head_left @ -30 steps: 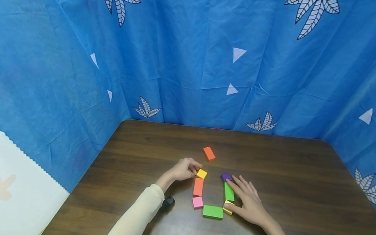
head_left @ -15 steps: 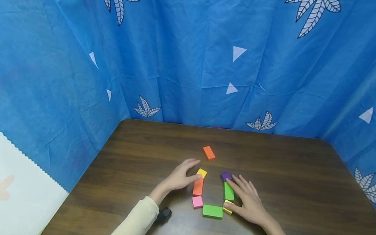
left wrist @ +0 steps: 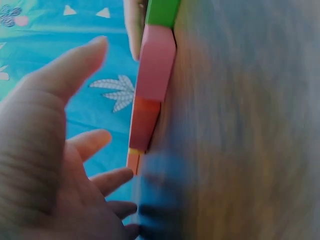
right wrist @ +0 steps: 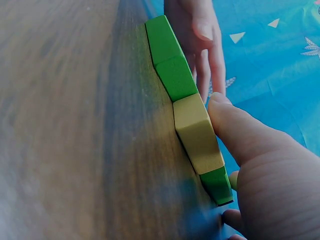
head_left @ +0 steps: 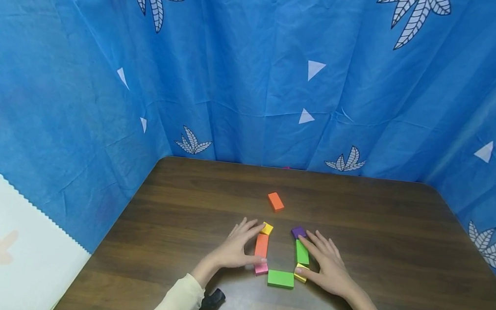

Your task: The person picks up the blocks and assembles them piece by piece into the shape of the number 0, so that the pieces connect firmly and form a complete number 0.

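Observation:
Toy blocks lie on the table in a U shape. My left hand (head_left: 231, 251) is spread along its left side, index fingertip by the yellow block (head_left: 267, 229) and thumb over the pink block (head_left: 261, 269). Between these two lies an orange block (head_left: 262, 245). In the left wrist view the thumb looks apart from the pink block (left wrist: 156, 62). On the right side my right hand (head_left: 330, 273) rests with fingers straight, its thumb at another yellow block (right wrist: 200, 132). Its index fingertip is near the green block (head_left: 302, 253) and the purple block (head_left: 298, 232).
A wide green block (head_left: 281, 279) forms the near end of the U. Beyond its far opening lies a separate orange block (head_left: 276, 202). The brown wooden table (head_left: 380, 211) meets a blue patterned curtain (head_left: 246, 76) at the back.
My left hand has let go of the far-left yellow block, spread its fingers and drawn back toward the pink block. The right hand and the blocks look unmoved.

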